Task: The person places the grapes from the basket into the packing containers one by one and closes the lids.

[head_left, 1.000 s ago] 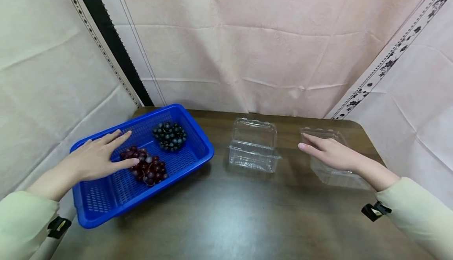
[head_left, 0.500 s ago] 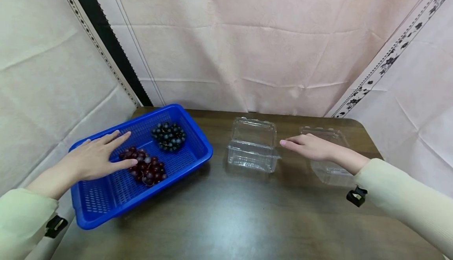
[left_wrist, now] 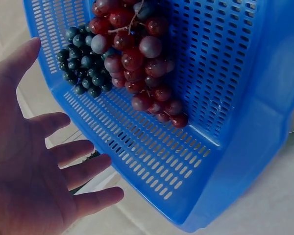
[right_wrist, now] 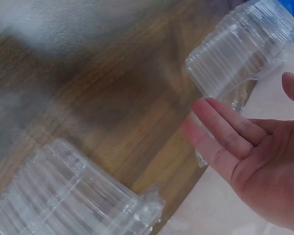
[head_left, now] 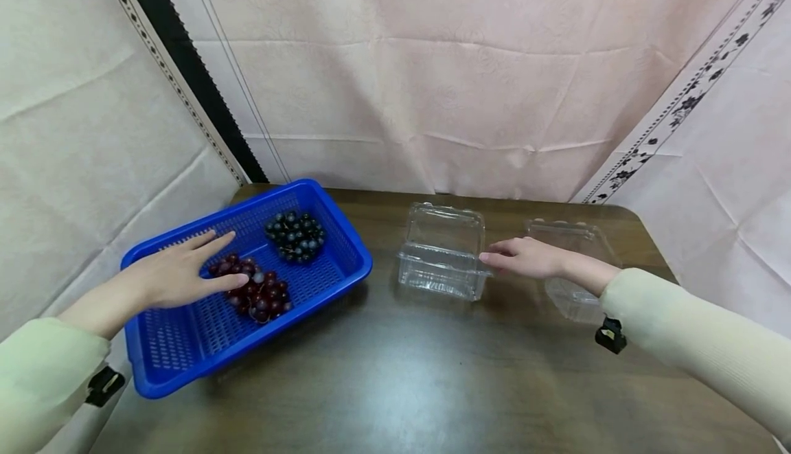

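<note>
My left hand (head_left: 176,272) hovers over the blue plastic basket (head_left: 321,279) with its fingers spread, holding nothing. Beneath and beside it lie a bunch of red grapes (head_left: 262,299) and, farther back, a bunch of dark grapes (head_left: 295,237). In the left wrist view the palm (left_wrist: 34,166) is beside the basket's long wall, apart from the red grapes (left_wrist: 137,63). My right hand (head_left: 525,258) has its fingertips right at the side of an opened clear plastic clamshell box (head_left: 439,279), lid raised. In the right wrist view its fingers (right_wrist: 225,134) are fairly straight, with nothing gripped.
A second clear plastic box (head_left: 581,299) stands on the right, partly behind the right forearm. All stand on a brown wooden table (head_left: 395,371). Pale cloth curtains (head_left: 432,97) close off the back and both sides.
My right hand has moved left, from over the right-hand box to the side of the middle clamshell box. The left hand has stayed nearly still above the basket.
</note>
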Motion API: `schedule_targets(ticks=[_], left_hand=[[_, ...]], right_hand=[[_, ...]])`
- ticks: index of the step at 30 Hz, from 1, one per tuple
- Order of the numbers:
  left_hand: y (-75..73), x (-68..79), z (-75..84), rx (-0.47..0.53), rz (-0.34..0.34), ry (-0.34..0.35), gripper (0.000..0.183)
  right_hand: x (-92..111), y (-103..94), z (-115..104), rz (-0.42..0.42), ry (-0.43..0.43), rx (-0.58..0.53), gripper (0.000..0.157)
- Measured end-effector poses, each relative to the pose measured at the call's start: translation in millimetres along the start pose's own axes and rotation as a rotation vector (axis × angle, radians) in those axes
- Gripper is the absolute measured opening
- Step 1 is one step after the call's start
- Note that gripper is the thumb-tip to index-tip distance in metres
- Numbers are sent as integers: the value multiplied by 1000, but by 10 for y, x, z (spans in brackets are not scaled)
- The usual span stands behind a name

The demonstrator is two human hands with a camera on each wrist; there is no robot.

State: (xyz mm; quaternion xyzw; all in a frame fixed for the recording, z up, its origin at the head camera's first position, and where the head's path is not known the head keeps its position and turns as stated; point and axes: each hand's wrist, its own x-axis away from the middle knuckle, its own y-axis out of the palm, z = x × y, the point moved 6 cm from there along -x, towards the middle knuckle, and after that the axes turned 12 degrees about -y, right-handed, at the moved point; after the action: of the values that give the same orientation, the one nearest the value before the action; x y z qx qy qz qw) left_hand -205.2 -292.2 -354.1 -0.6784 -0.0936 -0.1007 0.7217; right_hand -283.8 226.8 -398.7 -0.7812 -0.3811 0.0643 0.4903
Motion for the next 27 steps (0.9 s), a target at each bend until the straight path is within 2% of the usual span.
schedule_targets(ticks=[5, 15, 20, 27], left_hand=[[-1, 9, 28, 24, -41, -19, 94], [29, -3, -18, 60, -82, -57, 97], [41, -1, -41, 118, -104, -55, 96], [71, -14, -42, 165, -129, -66, 95]], right_hand=[[-67, 59, 24, -15, -16, -7, 73], [-95, 117, 34, -12, -56, 82, 78], [-102, 164, 23, -19, -69, 40, 79], [-92, 205, 83, -21, -12, -91, 80]])
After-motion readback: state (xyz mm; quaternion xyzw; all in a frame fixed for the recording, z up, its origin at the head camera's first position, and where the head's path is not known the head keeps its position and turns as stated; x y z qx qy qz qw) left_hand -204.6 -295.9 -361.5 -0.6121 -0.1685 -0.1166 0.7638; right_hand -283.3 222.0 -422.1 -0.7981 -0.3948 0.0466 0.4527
